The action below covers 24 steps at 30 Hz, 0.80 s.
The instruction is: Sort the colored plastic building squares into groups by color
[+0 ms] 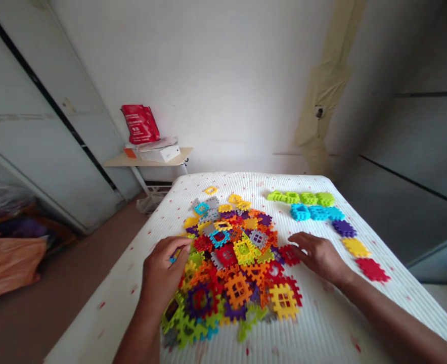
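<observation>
Plastic interlocking tiles [238, 268] lie heaped on a white ribbed mattress [322, 323] — left grip [166, 268] clenched on a small blue tile [175, 255], right grip [316, 255] released beside a red tile [289, 255] — colour-sorted rows [307, 212] lying further right.

A white ribbed mattress [322, 323] flecked with red carries a large heap of multicoloured interlocking plastic blocks [231, 268]. Beside it lie a lime-green row [300, 198], a blue row [316, 213], a purple piece [344, 228], a yellow piece [355, 247] and a red piece [372, 269].
</observation>
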Each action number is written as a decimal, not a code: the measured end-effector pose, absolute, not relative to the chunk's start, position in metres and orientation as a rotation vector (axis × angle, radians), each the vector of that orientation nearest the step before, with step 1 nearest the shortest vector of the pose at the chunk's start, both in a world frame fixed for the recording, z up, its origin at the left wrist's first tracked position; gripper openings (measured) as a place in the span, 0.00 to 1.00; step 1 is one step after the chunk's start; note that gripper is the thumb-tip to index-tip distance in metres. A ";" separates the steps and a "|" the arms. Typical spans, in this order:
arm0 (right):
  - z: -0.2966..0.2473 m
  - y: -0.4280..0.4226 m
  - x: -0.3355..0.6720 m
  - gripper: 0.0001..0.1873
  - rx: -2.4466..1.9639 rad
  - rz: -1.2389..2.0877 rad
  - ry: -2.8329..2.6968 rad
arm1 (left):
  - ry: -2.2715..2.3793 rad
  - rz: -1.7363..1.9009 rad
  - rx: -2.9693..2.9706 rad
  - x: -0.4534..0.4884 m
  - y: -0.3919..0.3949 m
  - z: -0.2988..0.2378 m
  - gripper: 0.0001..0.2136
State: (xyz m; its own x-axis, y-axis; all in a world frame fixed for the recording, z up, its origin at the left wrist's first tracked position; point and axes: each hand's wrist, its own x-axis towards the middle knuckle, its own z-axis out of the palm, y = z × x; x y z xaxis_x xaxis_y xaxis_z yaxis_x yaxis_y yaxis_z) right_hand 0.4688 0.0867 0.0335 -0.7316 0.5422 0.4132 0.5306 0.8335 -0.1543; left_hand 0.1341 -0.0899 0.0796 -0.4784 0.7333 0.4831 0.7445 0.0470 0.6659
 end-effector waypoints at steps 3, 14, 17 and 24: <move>0.020 0.086 0.467 0.16 -0.854 0.047 -2.521 | -2.356 -1.411 -1.480 0.115 -0.102 0.076 0.10; 0.005 0.094 0.471 0.16 -0.923 0.110 -2.325 | -2.508 -0.724 -1.721 0.126 -0.107 0.051 0.17; 0.005 0.094 0.472 0.17 -0.910 0.115 -2.333 | -2.549 -0.518 -1.737 0.139 -0.102 0.054 0.18; 0.002 0.095 0.472 0.16 -0.921 0.150 -2.390 | -2.624 -0.309 -1.624 0.158 -0.093 0.050 0.25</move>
State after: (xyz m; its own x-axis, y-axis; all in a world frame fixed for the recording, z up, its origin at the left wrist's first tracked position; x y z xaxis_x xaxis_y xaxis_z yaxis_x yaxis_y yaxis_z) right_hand 0.4720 0.0947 0.0021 -0.6019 0.6466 0.4687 0.5830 0.7569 -0.2954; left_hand 0.1576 -0.0926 0.0496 -0.4511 0.8817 0.1387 0.8898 0.4321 0.1472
